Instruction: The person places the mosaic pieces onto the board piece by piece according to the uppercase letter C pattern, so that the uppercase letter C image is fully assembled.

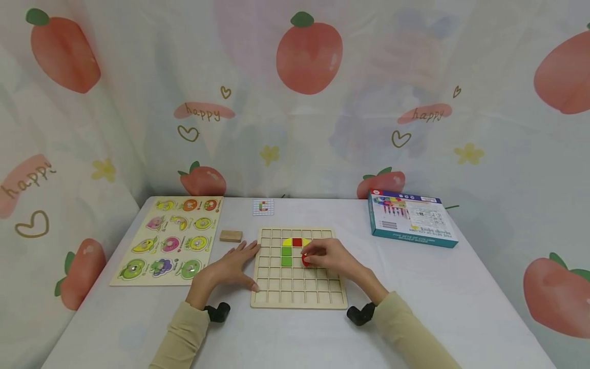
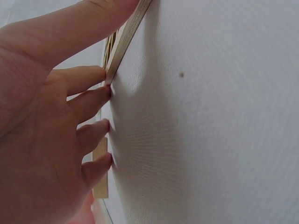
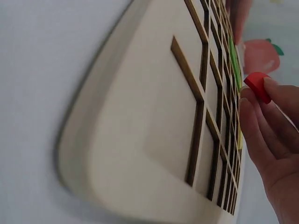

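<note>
Here, the right hand (image 1: 329, 254) pinches a red piece (image 1: 305, 261) over the grid board (image 1: 298, 297), at three o'clock from the lower green tile (image 1: 286, 261); the left hand (image 1: 230, 267), fingers apart, touches the board's nine-o'clock edge.

A plain beige left sleeve (image 1: 182, 335) and a matching right sleeve (image 1: 410, 328) are covering the person's forearms, their fabric showing soft creases and ending near the wrists. Beside the cuffs, a black left wrist camera (image 1: 217, 312) and a black right wrist camera (image 1: 361, 314) are jutting out, each displaying a stubby, rounded, elbow-like form. The left hand (image 1: 230, 266) and right hand (image 1: 334, 256) are appearing ungloved.
</note>
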`<state>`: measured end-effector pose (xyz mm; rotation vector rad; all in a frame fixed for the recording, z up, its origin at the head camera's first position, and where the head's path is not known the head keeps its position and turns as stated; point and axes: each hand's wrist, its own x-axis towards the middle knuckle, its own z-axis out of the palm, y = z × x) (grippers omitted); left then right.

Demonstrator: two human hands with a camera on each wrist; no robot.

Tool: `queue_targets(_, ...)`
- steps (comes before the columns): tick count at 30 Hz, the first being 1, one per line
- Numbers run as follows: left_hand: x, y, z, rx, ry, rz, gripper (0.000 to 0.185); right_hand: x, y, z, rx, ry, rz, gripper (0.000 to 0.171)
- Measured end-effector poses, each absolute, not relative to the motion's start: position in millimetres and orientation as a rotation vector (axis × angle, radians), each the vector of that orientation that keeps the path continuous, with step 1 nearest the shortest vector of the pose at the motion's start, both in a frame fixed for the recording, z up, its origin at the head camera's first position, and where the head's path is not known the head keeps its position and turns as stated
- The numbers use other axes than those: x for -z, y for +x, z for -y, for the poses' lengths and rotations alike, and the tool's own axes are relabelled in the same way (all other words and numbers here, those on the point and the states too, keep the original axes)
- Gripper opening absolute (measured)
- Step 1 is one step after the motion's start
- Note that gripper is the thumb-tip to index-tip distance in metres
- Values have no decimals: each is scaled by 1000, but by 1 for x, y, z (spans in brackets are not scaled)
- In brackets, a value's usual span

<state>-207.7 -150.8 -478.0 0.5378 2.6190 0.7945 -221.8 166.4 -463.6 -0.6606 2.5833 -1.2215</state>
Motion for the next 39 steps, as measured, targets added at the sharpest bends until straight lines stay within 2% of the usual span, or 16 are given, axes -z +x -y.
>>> queue_targets(14, 473, -206, 151, -774, 554, -2608, 115, 460, -221, -136, 1196, -744, -2517, 13)
queue_targets(28, 462, -204, 147, -784, 545, -2593, 112, 463, -220, -122, 1011, -797, -2574, 3)
queue_targets(39, 464, -205, 147, -755, 532, -2601, 111, 460, -220, -117, 910, -856, -2610, 9)
